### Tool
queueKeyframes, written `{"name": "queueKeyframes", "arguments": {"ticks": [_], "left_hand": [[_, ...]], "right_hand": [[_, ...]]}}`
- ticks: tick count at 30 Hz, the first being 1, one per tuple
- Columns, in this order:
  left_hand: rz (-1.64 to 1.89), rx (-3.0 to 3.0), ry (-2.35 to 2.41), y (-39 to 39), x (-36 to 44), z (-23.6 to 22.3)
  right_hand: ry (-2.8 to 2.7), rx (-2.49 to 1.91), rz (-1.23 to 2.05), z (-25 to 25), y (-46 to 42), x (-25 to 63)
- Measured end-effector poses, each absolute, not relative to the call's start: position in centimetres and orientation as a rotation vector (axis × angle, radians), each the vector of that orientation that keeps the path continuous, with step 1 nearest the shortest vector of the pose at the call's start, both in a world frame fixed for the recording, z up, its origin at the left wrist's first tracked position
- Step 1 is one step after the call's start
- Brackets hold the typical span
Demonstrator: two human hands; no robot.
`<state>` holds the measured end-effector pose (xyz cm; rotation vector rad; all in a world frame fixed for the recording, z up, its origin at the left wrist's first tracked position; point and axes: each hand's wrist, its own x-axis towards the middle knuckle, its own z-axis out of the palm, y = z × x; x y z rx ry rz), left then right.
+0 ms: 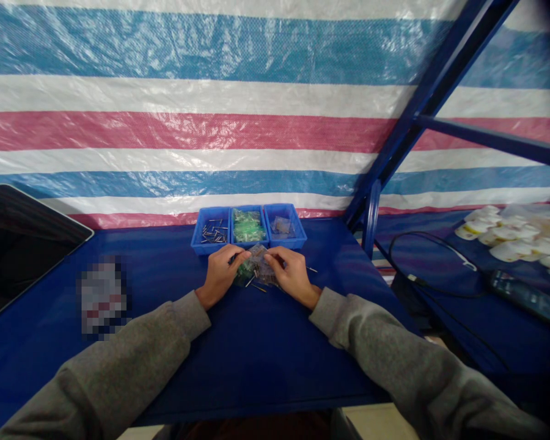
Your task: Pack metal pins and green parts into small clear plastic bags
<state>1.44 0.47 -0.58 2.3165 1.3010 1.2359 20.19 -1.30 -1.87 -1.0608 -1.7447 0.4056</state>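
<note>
"What are the hands doing?"

"The left hand (222, 273) is pinching one edge of a small clear packet (258, 250) between thumb and fingers, and the right hand (292, 273) is pinching the opposite edge. Their knuckles are hiding part of the grip, so I'm not judging how firm it is."

"And beneath them?"

"A mixed heap is lying on the blue table (238, 366): green packets (243, 273), more clear packets (267, 276) and metal pins (259, 288). One loose pin (312, 269) is showing just right of the right hand."

"So how far along is it looking?"

"Partway, I'm judging. Just beyond the fingers, a left bin (209, 249) is holding metal pins, a middle bin (245, 207) green packets and a right bin (297, 242) clear ones. The heap and the held packet are remaining outside all three."

"How many pieces are left?"

"I'm not managing a count; the hands are covering some."

"Anything farther out?"

"A dark-screened device (22, 244) is resting at far left, and a striped sheet (211, 131) is hanging behind the bins."
</note>
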Motion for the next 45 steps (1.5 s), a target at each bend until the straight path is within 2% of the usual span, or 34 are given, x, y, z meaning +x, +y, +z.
{"name": "queueKeyframes", "arguments": {"ticks": [14,27,45], "left_hand": [[1.152,2.403,1.136,0.6,1.7,-0.6],[0.947,2.451,1.153,1.1,2.0,-0.6],[0.905,2.355,1.165,1.2,2.1,-0.6]], "right_hand": [[-1.724,-1.064,0.431,-2.0,-1.1,20.3],[-1.853,-1.123,0.601,-2.5,-0.1,20.4],[-1.874,-1.127,0.680,-2.4,0.0,20.5]]}}
